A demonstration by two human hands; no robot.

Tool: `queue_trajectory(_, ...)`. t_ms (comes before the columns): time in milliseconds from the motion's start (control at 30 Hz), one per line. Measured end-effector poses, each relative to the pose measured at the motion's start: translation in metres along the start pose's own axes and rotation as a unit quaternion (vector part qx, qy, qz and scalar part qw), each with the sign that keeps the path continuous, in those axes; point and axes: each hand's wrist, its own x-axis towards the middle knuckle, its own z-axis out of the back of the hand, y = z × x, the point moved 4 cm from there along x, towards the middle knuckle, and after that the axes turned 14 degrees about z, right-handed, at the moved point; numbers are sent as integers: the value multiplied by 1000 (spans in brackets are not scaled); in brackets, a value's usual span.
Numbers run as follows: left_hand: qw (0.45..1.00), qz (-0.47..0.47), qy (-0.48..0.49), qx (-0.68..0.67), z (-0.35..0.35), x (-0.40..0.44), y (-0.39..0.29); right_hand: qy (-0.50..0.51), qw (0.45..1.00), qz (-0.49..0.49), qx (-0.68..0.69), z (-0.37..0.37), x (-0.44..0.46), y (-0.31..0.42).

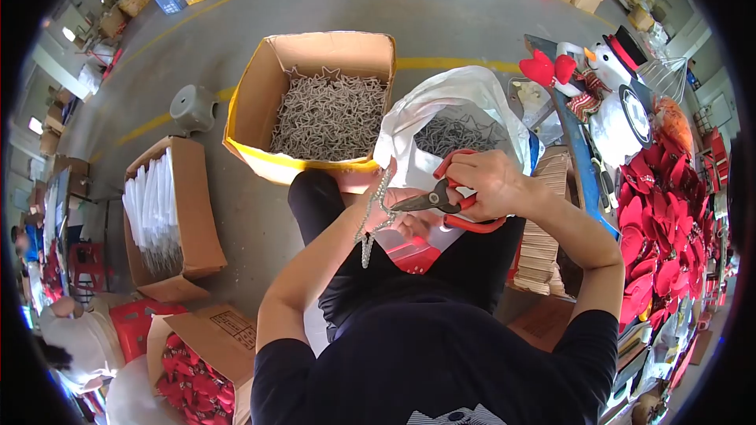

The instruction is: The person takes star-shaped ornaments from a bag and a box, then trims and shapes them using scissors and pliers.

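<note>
My right hand (492, 181) is wrapped around the red handles of a pair of pliers (445, 198). The dark jaws point left and meet the edge of a silver, beaded-looking star outline (376, 216). Behind that star is my left hand (411, 226), its fingers curled and partly covered by the star and pliers; it appears to hold the star upright. A cardboard box (244, 106) full of similar small stars stands in front of my knees. Beside it, a white plastic bag (465, 83) holds more grey stars.
At the left, an open carton (205, 205) contains white plastic-wrapped bundles, near a grey stool (193, 108). Another carton (228, 327) holds red pieces. To the right are stacked cardboard strips (542, 228), a snowman figure (610, 71) and a heap of red petals (661, 220).
</note>
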Motion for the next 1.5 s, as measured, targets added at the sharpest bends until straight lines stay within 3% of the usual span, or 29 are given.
queue_trajectory(33, 993, -12, 97, -72, 0, -5, -5, 4, 1000, -20, -2, 0, -4, -2)
queue_trajectory(67, 982, -109, -79, -133, 18, -11, -13, 9, 999, -39, -4, 1, -9, -3)
queue_trajectory(100, 932, -191, -267, -152, 23, -26, -23, 14, 998, -57, -6, 1, -14, -6)
queue_trajectory(133, 957, -178, -155, -169, 28, -45, -25, 16, 998, -59, -10, -1, -19, -8)
queue_trajectory(200, 952, -288, -33, -104, 9, -79, -50, 15, 998, -58, -22, -8, -28, -17)
queue_trajectory(300, 907, -362, -180, 122, -30, -109, -62, -8, 990, -126, -55, -21, -35, -33)
queue_trajectory(333, 861, -408, -260, 157, -62, -112, -54, -15, 985, -155, -69, -21, -34, -38)
queue_trajectory(367, 766, -460, -311, 323, -73, -109, -44, -22, 979, -185, -82, -22, -32, -42)
queue_trajectory(400, 724, -462, -297, 418, -101, -108, -34, -29, 972, -215, -95, -23, -28, -45)
queue_trajectory(433, 589, -421, -374, 580, -120, -101, -28, -79, 970, -215, -87, -24, -21, -43)
queue_trajectory(467, 531, -382, -404, 640, -141, -89, -21, -100, 969, -213, -69, -26, -13, -39)
queue_trajectory(533, 444, -369, -388, 719, -132, -73, -4, -140, 968, -206, -27, -29, -2, -30)
queue_trajectory(633, 362, -483, -531, 595, -106, -104, -18, -127, 970, -203, 28, -37, 1, -22)
queue_trajectory(733, 473, -531, -580, 397, -102, -126, -41, -113, 961, -236, 91, -47, -3, -13)
queue_trajectory(800, 525, -472, -512, 489, -75, -118, -45, -88, 953, -262, 125, -57, -9, -12)
queue_trajectory(867, 750, -462, -383, 278, -56, -94, -36, -88, 934, -293, 182, -66, -13, -9)
queue_trajectory(933, 650, -499, -418, 392, -48, -89, -34, -81, 921, -318, 211, -73, -17, -5)
queue_trajectory(1033, 756, -444, -395, 275, -30, -78, -23, -73, 918, -329, 211, -81, -23, 0)
queue_trajectory(1133, 751, -419, -442, 255, -30, -79, -17, -90, 918, -316, 221, -91, -26, 5)
queue_trajectory(1333, 675, -364, -553, 325, -35, -93, 1, -71, 881, -369, 288, -132, -36, 12)
queue_trajectory(1433, 718, -318, -558, 268, -29, -97, 10, -86, 871, -363, 319, -147, -37, 18)
queue_trajectory(1500, 762, -343, -509, 206, -28, -97, 14, -68, 878, -356, 313, -148, -35, 17)
